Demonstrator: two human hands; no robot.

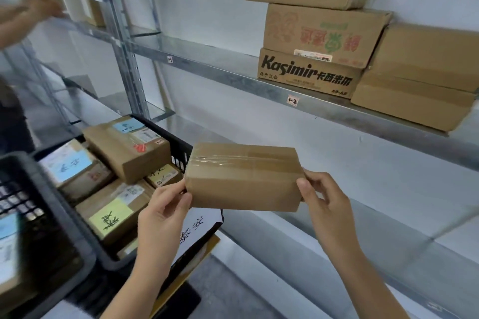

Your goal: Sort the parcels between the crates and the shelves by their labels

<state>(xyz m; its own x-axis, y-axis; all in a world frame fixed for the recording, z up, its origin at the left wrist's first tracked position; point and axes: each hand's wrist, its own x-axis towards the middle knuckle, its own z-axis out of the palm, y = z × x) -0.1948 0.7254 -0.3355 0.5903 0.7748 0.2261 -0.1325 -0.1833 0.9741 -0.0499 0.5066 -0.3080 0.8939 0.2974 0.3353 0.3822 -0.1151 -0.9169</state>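
A small brown cardboard parcel [243, 176], sealed with clear tape, is held level in front of the metal shelves. My left hand [162, 211] grips its left end and my right hand [325, 204] grips its right end. No label shows on the faces turned toward me. A black crate [178, 146] at the lower left holds several parcels with blue and yellow labels. A white paper sign with black characters [199, 228] hangs on the crate's near wall.
The upper shelf [233, 77], tagged 1-2, carries a stack of larger cartons [318, 41] at the right. A second dark crate [39, 228] sits at the far left. Another person's hand [39, 5] holds a box at the top left.
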